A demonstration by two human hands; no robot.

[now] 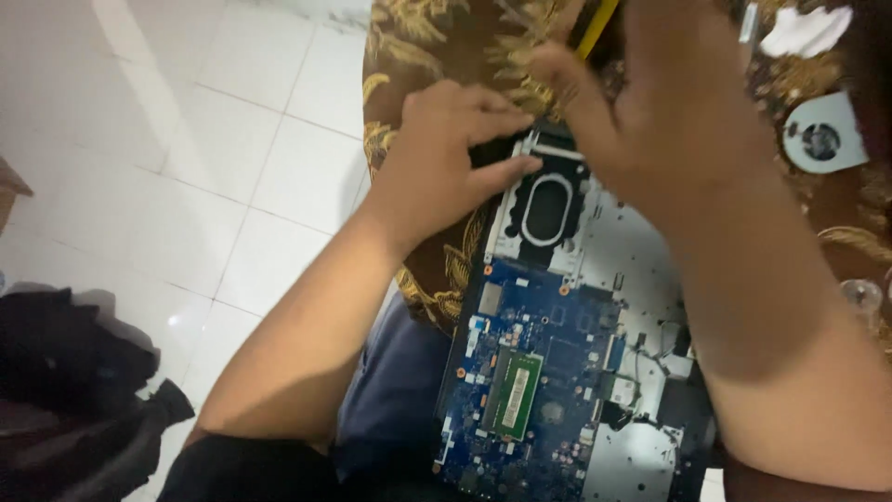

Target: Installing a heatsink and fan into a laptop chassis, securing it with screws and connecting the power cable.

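Pressing fingers-together on the opened laptop (567, 372) at twelve o'clock, left hand (446, 153), right hand (678, 102) gripping a yellow tool (597, 26), fan (822, 135) at two o'clock.

Both forearms were bare, with no sleeve anywhere below the elbow and no watch, band or ring to be seen. The left hand (437, 163) showed short, unpainted nails on its fingers (506, 172). The right hand (683, 102) was blurred, so its nails could not be made out. Well behind the fingers, the lap wore blue-grey trousers (395, 390).
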